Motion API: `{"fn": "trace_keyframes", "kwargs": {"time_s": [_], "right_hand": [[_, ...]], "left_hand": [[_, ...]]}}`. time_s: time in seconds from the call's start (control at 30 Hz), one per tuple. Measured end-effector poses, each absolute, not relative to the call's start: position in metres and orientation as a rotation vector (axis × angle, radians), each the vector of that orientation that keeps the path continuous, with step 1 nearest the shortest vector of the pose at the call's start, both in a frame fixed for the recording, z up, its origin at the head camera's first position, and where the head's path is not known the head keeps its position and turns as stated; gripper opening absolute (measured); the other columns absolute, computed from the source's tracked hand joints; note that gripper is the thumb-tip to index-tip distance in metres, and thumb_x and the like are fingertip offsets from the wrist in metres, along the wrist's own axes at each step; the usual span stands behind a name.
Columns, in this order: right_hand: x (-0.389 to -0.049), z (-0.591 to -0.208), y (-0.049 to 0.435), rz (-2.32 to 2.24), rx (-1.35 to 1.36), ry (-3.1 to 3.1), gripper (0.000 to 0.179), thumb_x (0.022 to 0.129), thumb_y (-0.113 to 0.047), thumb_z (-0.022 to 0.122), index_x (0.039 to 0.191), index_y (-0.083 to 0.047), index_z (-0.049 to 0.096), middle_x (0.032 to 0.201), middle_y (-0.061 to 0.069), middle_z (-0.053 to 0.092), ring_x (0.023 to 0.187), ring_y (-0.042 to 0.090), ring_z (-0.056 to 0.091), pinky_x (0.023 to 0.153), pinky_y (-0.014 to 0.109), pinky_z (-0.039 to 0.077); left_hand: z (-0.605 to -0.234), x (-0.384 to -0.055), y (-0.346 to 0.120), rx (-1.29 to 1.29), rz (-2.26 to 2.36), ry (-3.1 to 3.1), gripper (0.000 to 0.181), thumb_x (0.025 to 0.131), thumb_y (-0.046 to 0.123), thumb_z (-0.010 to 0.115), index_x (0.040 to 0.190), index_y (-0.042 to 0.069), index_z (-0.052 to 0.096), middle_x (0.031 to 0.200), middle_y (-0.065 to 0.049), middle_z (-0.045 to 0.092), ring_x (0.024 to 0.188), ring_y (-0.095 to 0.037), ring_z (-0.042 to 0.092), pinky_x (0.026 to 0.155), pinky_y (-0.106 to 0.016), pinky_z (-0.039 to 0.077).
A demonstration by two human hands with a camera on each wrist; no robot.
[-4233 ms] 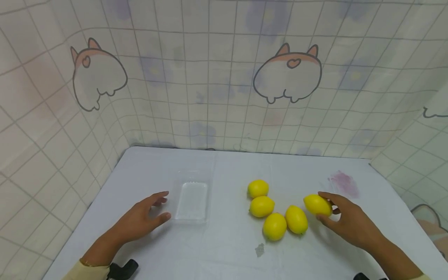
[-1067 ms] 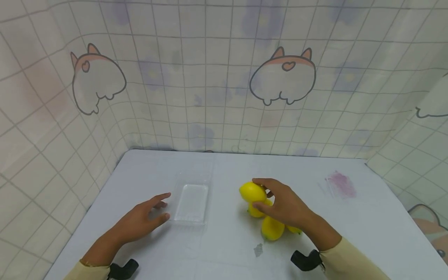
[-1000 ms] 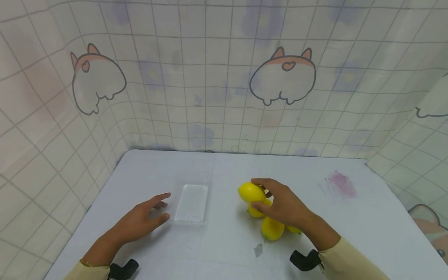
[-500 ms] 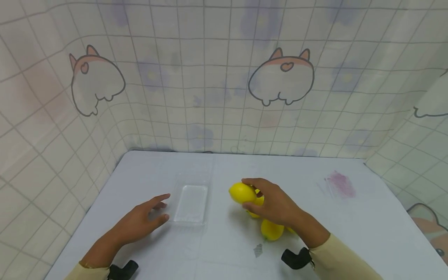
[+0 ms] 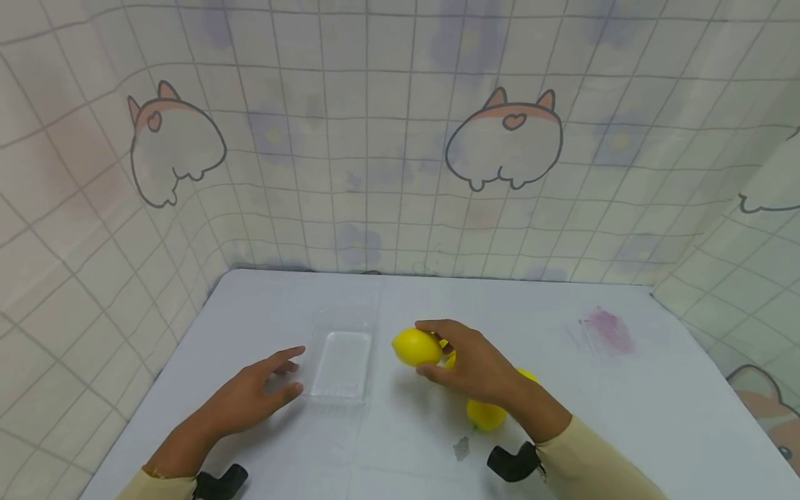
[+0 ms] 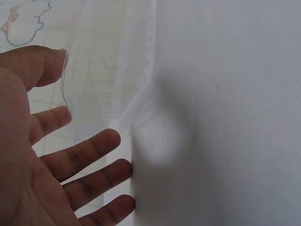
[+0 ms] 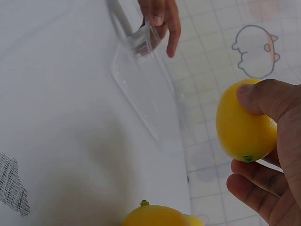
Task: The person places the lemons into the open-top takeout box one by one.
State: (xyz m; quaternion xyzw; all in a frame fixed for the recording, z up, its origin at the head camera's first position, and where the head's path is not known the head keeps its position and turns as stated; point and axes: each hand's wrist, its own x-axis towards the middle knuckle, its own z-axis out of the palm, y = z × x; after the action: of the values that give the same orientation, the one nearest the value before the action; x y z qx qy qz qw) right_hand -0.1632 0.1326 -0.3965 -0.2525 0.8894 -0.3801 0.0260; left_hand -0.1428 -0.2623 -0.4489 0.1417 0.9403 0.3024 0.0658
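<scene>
In the head view my right hand [image 5: 471, 364] grips a yellow lemon [image 5: 416, 346] above the table, between the loose lemons and a clear plastic box [image 5: 341, 365]. The right wrist view shows the thumb on one side of this lemon [image 7: 244, 125] and fingers on the other. My left hand [image 5: 250, 389] is held beside the box's left side with fingers spread. In the left wrist view its thumb and fingers are close to the clear wall of the box [image 6: 108, 70]; whether they touch it I cannot tell. Below my right hand lie other lemons [image 5: 486, 414], partly hidden by the hand and forearm.
A white cloth covers the table [image 5: 400, 451], with a pink stain [image 5: 607, 330] at the right and a small grey patch [image 5: 461, 448] near the front. Behind it hangs a gridded curtain [image 5: 400, 139] with cartoon animals. Each wrist carries a black mount [image 5: 514, 463].
My right hand has carried the lemon leftward from the right side of the table, passing over the other lemons towards the box. The left hand has stayed in place.
</scene>
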Motion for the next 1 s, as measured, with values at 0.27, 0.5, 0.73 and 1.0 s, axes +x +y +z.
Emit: {"fn": "trace_keyframes", "kwargs": {"time_s": [0.27,0.5,0.73,1.0], "right_hand": [[-0.165,-0.401,0.123,-1.159,-0.882,2.759,0.065,0.088,-0.027,0.084,0.145,-0.016,0.056,0.138,-0.007,0.060,0.104,0.008,0.059,0.092,0.030,0.054],[-0.167,-0.402,0.113,-1.162,-0.893,2.723,0.065,0.088,-0.027,0.084,0.146,-0.016,0.055,0.142,-0.006,0.057,0.106,0.008,0.059,0.094,0.032,0.054],[-0.167,-0.401,0.103,-1.162,-0.896,2.691,0.065,0.090,-0.028,0.082,0.147,-0.015,0.054,0.142,-0.005,0.058,0.108,0.011,0.059,0.095,0.037,0.055],[-0.169,-0.404,0.093,-1.119,-0.884,2.679,0.066,0.090,-0.032,0.082,0.148,-0.019,0.053,0.142,-0.008,0.057,0.109,0.010,0.058,0.095,0.035,0.054]], "left_hand": [[-0.450,-0.144,-0.262,0.434,0.898,2.840,0.066,0.099,0.050,0.065,0.156,0.023,0.044,0.134,-0.007,0.065,0.126,-0.034,0.058,0.099,-0.061,0.046],[-0.449,-0.144,-0.262,0.426,0.886,2.845,0.067,0.099,0.049,0.065,0.156,0.022,0.043,0.134,-0.008,0.065,0.126,-0.035,0.058,0.100,-0.062,0.046],[-0.448,-0.144,-0.263,0.409,0.866,2.848,0.068,0.099,0.050,0.065,0.156,0.023,0.043,0.134,-0.008,0.065,0.127,-0.036,0.058,0.100,-0.063,0.045],[-0.448,-0.143,-0.261,0.410,0.879,2.850,0.067,0.099,0.050,0.065,0.156,0.022,0.043,0.134,-0.008,0.065,0.127,-0.035,0.057,0.101,-0.063,0.044]]}}
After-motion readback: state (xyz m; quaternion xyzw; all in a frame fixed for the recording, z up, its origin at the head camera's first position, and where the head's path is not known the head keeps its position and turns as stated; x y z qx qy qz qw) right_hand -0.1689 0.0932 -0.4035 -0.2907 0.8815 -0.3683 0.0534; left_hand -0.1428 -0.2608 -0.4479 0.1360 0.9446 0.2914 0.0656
